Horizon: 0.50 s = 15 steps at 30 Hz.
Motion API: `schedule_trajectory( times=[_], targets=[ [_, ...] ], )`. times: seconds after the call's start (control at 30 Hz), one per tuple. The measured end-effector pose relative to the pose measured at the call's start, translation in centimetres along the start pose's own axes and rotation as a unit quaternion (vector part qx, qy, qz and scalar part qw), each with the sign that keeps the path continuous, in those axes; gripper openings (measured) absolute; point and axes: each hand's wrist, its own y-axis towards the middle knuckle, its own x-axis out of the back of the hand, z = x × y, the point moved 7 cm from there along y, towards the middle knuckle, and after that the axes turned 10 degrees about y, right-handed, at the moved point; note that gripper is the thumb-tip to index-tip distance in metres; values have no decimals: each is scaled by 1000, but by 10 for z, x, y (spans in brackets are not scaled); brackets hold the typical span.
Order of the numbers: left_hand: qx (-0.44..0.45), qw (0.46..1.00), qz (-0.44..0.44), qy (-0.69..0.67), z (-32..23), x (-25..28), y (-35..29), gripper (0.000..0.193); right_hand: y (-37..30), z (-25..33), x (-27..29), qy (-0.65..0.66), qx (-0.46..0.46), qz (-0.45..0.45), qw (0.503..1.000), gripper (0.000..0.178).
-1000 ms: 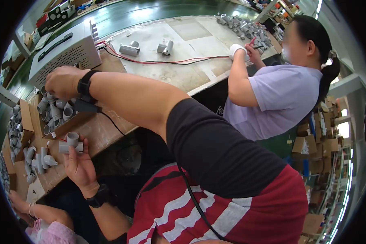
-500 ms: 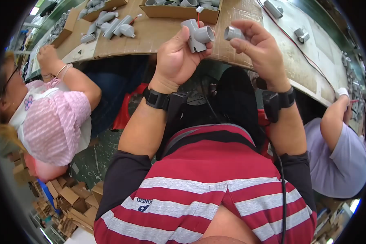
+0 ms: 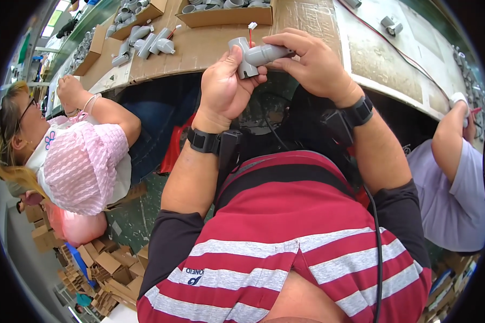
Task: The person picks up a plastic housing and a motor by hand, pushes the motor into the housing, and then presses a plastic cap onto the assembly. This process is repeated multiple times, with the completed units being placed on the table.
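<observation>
near the table edge (image 3: 167, 72), left hand (image 3: 223, 83) holds grey fitting (image 3: 251, 57)

brown cardboard boxes (image 3: 109, 262) lie piled behind a co-worker (image 3: 83, 169) in pink.

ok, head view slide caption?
Left hand holds grey T-shaped plastic fitting; right hand grips short grey plastic tube against it.

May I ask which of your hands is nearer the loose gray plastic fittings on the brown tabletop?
Left: your left hand is right of the fittings, your right hand farther right.
</observation>
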Motion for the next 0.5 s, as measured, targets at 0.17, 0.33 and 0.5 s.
schedule_trajectory(
  times=[0.17, 0.33, 0.5],
  targets=[
    [-24, 999, -21, 30, 6, -10, 2, 33, 1, -5, 3, -42, 30, -9, 999, 40],
    [-56, 993, -46, 95, 10, -5, -3, 28, 7, -23, -9, 72, -113, 72, 988, 41],
    [21, 992, -103, 66, 2, 4, -17, 27, 6, 5, -32, -173, 30, 64, 982, 34]
  ],
)
